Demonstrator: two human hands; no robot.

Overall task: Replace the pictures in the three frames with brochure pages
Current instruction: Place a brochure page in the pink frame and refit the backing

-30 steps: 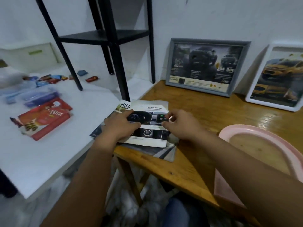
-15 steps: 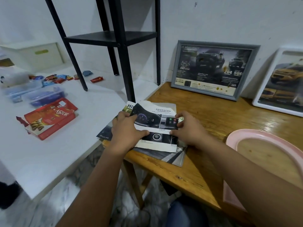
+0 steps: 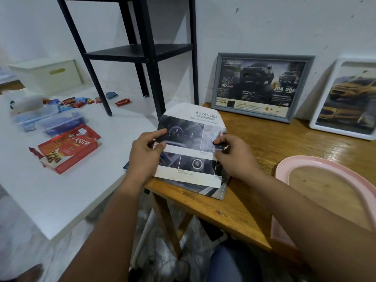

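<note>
Hands, left (image 3: 145, 154) and right (image 3: 234, 154), pinch opposite side edges of the glossy printed brochure page (image 3: 189, 143), pink plastic frame (image 3: 317, 165) lying rightward.

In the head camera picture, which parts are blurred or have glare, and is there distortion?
Head view: the brochure page is motion-blurred near the right hand, though its heading reads clearly; glare streaks the wooden table near the white frame; wide-angle distortion tilts the black shelf legs; the plastic boxes at far left look soft.
</note>
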